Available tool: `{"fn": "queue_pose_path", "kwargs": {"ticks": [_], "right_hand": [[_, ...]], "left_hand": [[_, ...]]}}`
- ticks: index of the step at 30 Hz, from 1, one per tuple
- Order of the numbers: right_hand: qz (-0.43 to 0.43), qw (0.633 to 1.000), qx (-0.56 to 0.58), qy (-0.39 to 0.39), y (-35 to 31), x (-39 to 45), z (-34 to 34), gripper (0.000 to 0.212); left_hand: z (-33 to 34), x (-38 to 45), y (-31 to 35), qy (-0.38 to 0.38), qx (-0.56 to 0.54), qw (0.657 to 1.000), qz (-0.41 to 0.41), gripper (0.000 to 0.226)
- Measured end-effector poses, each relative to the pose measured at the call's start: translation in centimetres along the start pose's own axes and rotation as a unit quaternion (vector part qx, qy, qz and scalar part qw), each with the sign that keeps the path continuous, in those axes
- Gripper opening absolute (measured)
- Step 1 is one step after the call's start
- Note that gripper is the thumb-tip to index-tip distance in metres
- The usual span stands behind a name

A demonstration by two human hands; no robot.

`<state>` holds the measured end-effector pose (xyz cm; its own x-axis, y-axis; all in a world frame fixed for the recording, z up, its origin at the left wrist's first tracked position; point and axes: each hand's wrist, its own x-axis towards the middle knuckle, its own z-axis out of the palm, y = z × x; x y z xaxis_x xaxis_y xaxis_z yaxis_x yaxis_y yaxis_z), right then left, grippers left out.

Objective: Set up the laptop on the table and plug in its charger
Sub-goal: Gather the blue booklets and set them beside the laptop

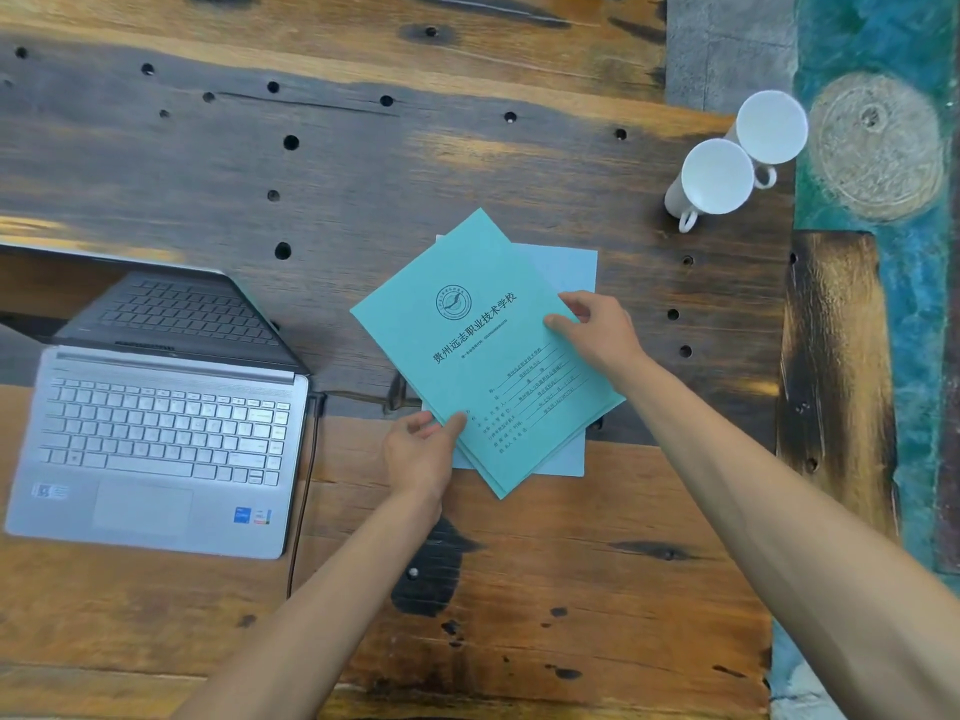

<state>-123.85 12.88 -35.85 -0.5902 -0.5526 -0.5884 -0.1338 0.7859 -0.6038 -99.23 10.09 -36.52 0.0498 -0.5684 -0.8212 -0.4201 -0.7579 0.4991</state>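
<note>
while outstretched over the table (pixel 519 589), both hands (pixel 597 330) pinching the teal booklets (pixel 467 345)

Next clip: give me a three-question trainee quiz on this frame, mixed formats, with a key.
1. True or false: the laptop is closed.
2. What do both hands, left hand and right hand, hold? A) a cup B) teal booklets C) the cable
3. Fill in: the two white cups stand at the table's far ____ side.

Key: 1 false; 2 B; 3 right.
</note>
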Motion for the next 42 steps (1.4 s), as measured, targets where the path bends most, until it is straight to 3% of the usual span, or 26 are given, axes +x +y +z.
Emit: {"fn": "queue_pose_path", "kwargs": {"ticks": [6, 15, 19, 26, 32, 36, 38, 42], "right_hand": [[0.021, 0.99, 0.121, -0.064, -0.1, -1.0, -1.4, 0.017], [0.115, 0.956, 0.269, -0.029, 5.4, -5.9, -1.0, 0.017], [0.136, 0.943, 0.305, -0.015, 6.2, -6.9, 0.7, 0.015], [0.14, 0.947, 0.29, -0.001, 6.7, -6.4, 1.4, 0.017], [0.128, 0.958, 0.256, 0.016, 7.6, -5.3, 1.4, 0.016], [0.112, 0.961, 0.241, 0.077, 7.3, -4.5, 1.8, 0.044], [0.103, 0.964, 0.235, 0.078, 6.7, -4.0, 1.8, 0.046], [0.099, 0.964, 0.237, 0.072, 6.6, -3.7, 1.7, 0.042]], "left_hand": [[-0.3, 0.2, 0.5, -0.036, -0.007, 0.999, 0.027, 0.013], [-3.1, 2.1, 5.0, -0.149, 0.064, 0.976, 0.142, 0.009], [-2.8, 3.6, 5.9, -0.164, 0.104, 0.972, 0.13, 0.013], [-3.2, 6.0, 5.7, -0.118, 0.126, 0.98, 0.104, 0.026], [-2.9, 7.0, 7.2, -0.139, 0.195, 0.962, 0.135, 0.018], [-1.8, 7.8, 9.7, -0.141, 0.163, 0.964, 0.156, 0.044], [-0.9, 8.0, 11.0, -0.146, 0.152, 0.966, 0.15, 0.051], [0.4, 8.2, 12.4, -0.148, 0.124, 0.975, 0.11, 0.031]]}}
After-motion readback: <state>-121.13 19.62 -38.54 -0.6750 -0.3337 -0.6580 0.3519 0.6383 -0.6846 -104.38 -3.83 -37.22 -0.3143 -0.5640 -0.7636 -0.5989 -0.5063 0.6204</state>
